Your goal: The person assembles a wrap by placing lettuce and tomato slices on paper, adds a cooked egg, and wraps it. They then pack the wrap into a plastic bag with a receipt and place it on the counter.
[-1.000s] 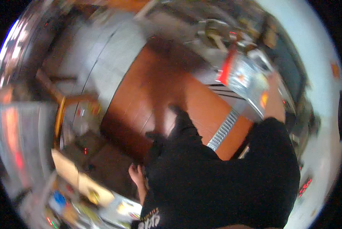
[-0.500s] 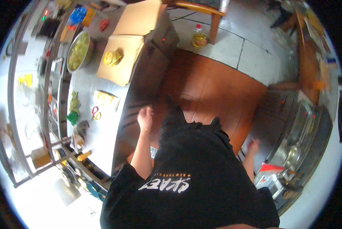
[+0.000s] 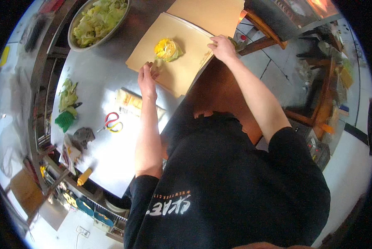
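Note:
A round, layered portion of food with yellow filling and pale green lettuce (image 3: 166, 49) sits on a stack of brown paper sheets (image 3: 190, 35) on the metal table. At the near left edge of the paper is my left hand (image 3: 147, 81), its thumb and fingers bent but apart, just short of the food. My right hand (image 3: 222, 48) has its thumb and fingers closed on the right edge of the paper; the undersides of those fingertips are hidden.
A metal bowl (image 3: 71, 36) of cut lettuce stands at the far left. Scissors (image 3: 111, 123) with red and yellow handles lie beside a printed packet (image 3: 130, 102). Further left are loose leaves (image 3: 68, 94), a green mesh pad (image 3: 64, 120) and a yellow squeeze bottle (image 3: 84, 177).
The view has swung and come nearer to the table. Both hands, earlier away from the table by my sides, have reached the brown paper. The food stays on the paper.

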### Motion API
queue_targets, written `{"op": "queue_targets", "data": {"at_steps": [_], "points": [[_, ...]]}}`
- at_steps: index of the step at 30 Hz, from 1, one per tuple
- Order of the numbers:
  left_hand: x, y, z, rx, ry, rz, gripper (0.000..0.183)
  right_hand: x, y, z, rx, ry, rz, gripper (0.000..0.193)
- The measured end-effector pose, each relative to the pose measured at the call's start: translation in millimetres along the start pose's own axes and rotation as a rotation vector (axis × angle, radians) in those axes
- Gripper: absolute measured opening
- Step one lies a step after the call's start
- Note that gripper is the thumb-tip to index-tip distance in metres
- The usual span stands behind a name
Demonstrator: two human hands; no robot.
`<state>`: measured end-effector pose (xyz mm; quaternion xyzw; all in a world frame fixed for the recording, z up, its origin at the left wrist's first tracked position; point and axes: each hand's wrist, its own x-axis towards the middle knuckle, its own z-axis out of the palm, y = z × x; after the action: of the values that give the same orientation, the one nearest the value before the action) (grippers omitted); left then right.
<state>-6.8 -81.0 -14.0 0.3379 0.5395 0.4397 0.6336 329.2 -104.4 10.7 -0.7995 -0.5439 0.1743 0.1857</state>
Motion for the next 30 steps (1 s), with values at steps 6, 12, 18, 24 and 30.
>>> {"op": "queue_targets", "data": {"at_steps": [6,12,18,24,30], "points": [[18,5,13,-0.063,-0.054,-0.090,0.051,27,2,19,-0.173,0.048,0.130,0.044],[14,7,19,0.006,-0.029,-0.101,0.051,35,2,19,-0.109,0.014,0.138,0.031],[20,9,28,0.078,-0.002,-0.158,0.055,34,3,16,-0.125,0.027,-0.021,0.024],[16,-5,35,0.281,0.039,-0.095,0.063,33,9,7,-0.247,0.022,-0.154,0.020],[12,-1,46,0.197,0.049,-0.183,0.064,27,-3,11,0.219,0.083,0.022,0.021]]}}
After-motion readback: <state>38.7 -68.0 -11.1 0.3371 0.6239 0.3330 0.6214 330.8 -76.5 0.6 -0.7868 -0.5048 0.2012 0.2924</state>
